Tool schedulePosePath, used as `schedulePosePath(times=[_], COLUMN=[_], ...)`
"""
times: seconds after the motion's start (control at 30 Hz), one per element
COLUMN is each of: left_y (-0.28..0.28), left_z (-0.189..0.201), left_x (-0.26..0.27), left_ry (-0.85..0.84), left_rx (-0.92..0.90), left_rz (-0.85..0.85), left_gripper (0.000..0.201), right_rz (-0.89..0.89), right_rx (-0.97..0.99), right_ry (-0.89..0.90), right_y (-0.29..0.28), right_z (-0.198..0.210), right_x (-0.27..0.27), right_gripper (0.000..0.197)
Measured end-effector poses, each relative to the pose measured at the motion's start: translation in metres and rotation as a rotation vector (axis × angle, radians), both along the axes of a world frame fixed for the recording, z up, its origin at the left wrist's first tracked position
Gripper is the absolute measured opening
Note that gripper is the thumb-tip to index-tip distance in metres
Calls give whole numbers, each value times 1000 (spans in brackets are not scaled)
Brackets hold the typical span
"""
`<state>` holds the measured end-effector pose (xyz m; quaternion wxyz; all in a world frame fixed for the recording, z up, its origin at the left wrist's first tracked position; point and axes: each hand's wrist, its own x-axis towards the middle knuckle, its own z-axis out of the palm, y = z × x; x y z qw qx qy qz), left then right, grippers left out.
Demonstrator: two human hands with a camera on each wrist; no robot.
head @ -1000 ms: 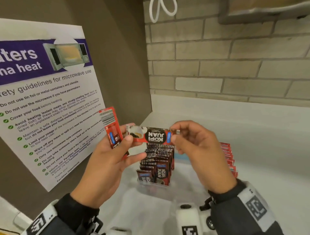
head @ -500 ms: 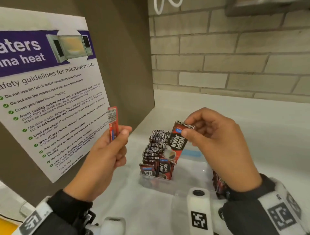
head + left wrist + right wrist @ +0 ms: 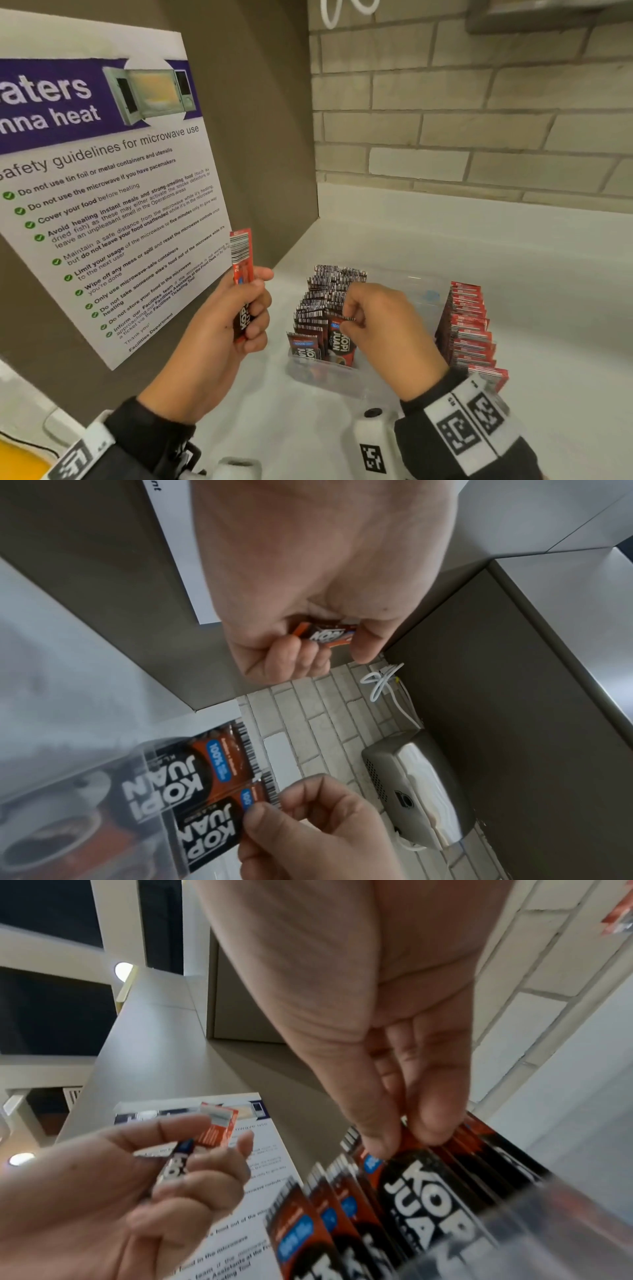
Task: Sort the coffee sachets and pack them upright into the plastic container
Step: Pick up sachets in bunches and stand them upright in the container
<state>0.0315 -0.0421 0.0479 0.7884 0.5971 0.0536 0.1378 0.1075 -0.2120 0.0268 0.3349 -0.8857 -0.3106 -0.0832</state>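
Observation:
A clear plastic container point(image 3: 329, 375) on the white counter holds a row of upright black-and-red Kopi Juan sachets point(image 3: 323, 298). My right hand point(image 3: 356, 322) pinches the top edge of a black sachet point(image 3: 340, 342) standing at the front of that row, also seen as the black sachet point(image 3: 421, 1172) under my right hand point(image 3: 404, 1139). My left hand point(image 3: 250, 308) is raised left of the container and grips a red sachet point(image 3: 241, 260) upright; its lower end, the red sachet point(image 3: 325, 635), shows inside my left hand point(image 3: 308, 647).
A second row of red sachets point(image 3: 469, 325) stands on the right side of the container. A microwave safety poster point(image 3: 102, 192) hangs on the grey panel at the left. A brick wall point(image 3: 479, 120) rises behind the white counter point(image 3: 513, 274).
My right hand has moved down from above the container and set its black sachet into the front of the row. My left hand has kept the red sachet upright.

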Motion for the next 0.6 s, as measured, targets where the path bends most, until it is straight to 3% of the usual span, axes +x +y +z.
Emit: schedulePosePath(times=[0.1, 0.23, 0.33, 0.47, 0.53, 0.6], left_y=[0, 0, 0, 6, 6, 5], left_z=[-1, -5, -8, -3, 4, 12], left_x=[-1, -2, 3, 10, 11, 10], left_ry=[5, -12, -40, -81, -82, -75], left_rx=[-29, -42, 37, 182, 55, -160], left_rz=[-21, -37, 32, 141, 166, 119], left_gripper=[30, 16, 5, 14, 9, 16], right_rz=[8, -11, -32, -65, -71, -64], right_rx=[-20, 48, 86, 152, 180, 224], right_ry=[21, 114, 82, 27, 8, -8], right_y=[2, -4, -10, -16, -16, -15], right_z=[-3, 2, 8, 13, 15, 17], right_x=[-1, 3, 5, 4, 3, 3], right_gripper=[17, 30, 32, 22, 17, 13])
